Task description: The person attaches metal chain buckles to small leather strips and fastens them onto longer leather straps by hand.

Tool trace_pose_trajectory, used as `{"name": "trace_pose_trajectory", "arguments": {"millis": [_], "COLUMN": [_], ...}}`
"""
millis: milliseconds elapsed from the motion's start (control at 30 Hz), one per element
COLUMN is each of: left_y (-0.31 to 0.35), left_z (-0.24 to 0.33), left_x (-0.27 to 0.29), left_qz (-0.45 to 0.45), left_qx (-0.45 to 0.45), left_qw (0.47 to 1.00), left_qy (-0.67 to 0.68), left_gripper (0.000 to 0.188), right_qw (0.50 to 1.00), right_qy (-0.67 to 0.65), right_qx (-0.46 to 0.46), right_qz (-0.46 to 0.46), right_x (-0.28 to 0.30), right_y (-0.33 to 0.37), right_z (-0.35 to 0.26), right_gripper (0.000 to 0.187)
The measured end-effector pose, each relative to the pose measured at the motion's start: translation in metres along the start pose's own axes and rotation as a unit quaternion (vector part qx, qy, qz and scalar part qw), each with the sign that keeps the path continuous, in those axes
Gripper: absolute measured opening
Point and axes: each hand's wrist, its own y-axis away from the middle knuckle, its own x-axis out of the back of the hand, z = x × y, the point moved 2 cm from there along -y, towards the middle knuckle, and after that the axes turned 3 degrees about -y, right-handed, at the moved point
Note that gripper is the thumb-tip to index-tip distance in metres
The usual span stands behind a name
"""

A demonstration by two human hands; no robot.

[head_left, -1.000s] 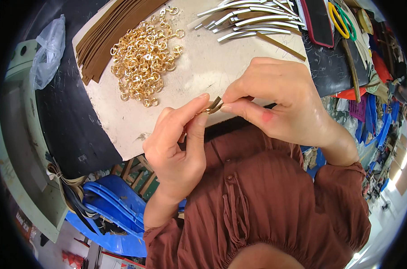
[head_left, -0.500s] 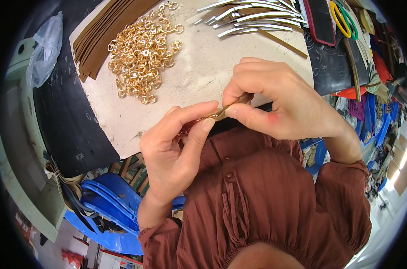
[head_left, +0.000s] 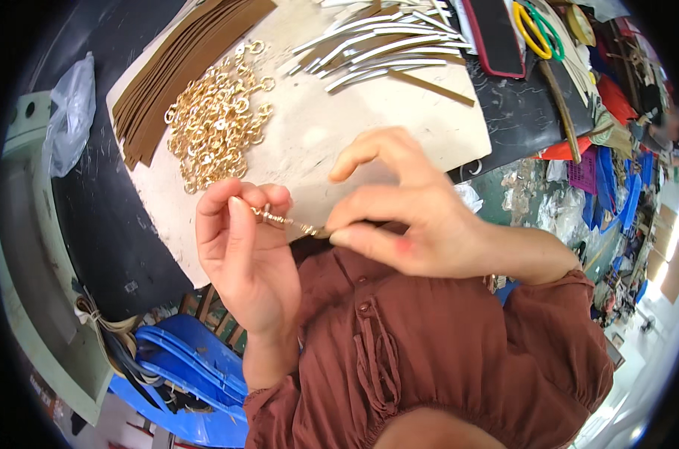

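My left hand [head_left: 246,258] pinches one end of a small gold clasp [head_left: 287,221] between thumb and fingers, close to my chest. My right hand [head_left: 407,217] grips the other end of the same piece, where a thin brown strap end seems to sit, mostly hidden by the fingers. Both hands hover above the near edge of a pale work board [head_left: 317,135]. A heap of gold clasps and rings [head_left: 216,120] lies on the board behind my left hand, beside a fan of brown leather strips [head_left: 179,71].
Silver-edged strips [head_left: 377,45] lie at the board's far side, with one loose brown strip [head_left: 429,86]. A dark mat [head_left: 519,105], yellow and green scissor handles [head_left: 538,30] and colourful scraps fill the right. A plastic bag [head_left: 70,112] lies left; blue crates [head_left: 182,374] stand below.
Both hands have come nearer to my chest and further apart, drawing the gold clasp out between them. My right index finger has lifted.
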Motion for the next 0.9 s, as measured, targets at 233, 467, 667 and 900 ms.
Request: {"name": "trace_pose_trajectory", "arguments": {"millis": [233,467,667,900], "left_y": [0.003,0.017,0.013,0.024], "left_z": [0.026,0.013,-0.003,0.0], "left_x": [0.013,0.0,-0.007,-0.004], "left_qz": [-0.108,-0.2,-0.149,-0.134], "left_qx": [-0.012,-0.04,0.057,-0.029], "left_qw": [0.993,0.956,0.961,0.941], "left_qy": [-0.034,-0.212,-0.226,-0.309], "left_gripper": [0.025,0.023,0.016,0.009], "right_qw": [0.949,0.93,0.987,0.999], "right_qy": [0.279,0.345,-0.123,-0.017], "right_qx": [0.026,0.04,-0.104,-0.028], "right_qz": [0.142,0.118,0.027,-0.034], "right_x": [0.052,0.054,0.031,0.024], "right_y": [-0.008,-0.014,-0.009,-0.007], "right_z": [0.046,0.064,-0.001,-0.014], "right_gripper": [0.018,0.018,0.009,0.01]}}
